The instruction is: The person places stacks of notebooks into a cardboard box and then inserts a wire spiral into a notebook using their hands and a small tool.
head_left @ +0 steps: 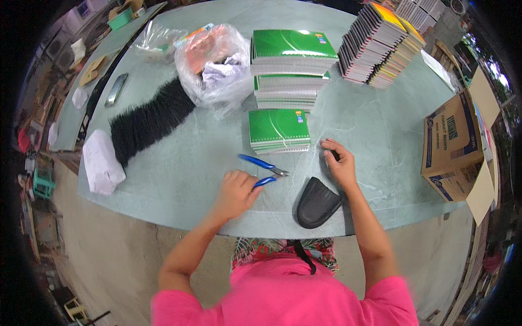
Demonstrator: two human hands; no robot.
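My left hand [235, 194] lies on the table with curled fingers, closed at the lower handle of blue-handled wire cutters [265, 165]. The cutters' jaws are spread and point right; the upper handle is free. To the right, my right hand [341, 164] is closed, its fingers bent toward the thumb. Something dark shows inside its curl, too hidden to name. Below and left of that hand sits a black, rounded pad-like piece [318, 204]. Just beyond the cutters stands a short stack of green-covered spiral notebooks [278, 130].
Taller green notebook stacks [293, 51] stand behind, with yellow-and-black spiral notebooks [375, 46] at the far right. A cardboard box [454, 144] is at the right edge. Leftward lie a clear plastic bag [215, 70], black wire coils [152, 117], a white bundle [102, 163] and a phone [116, 89].
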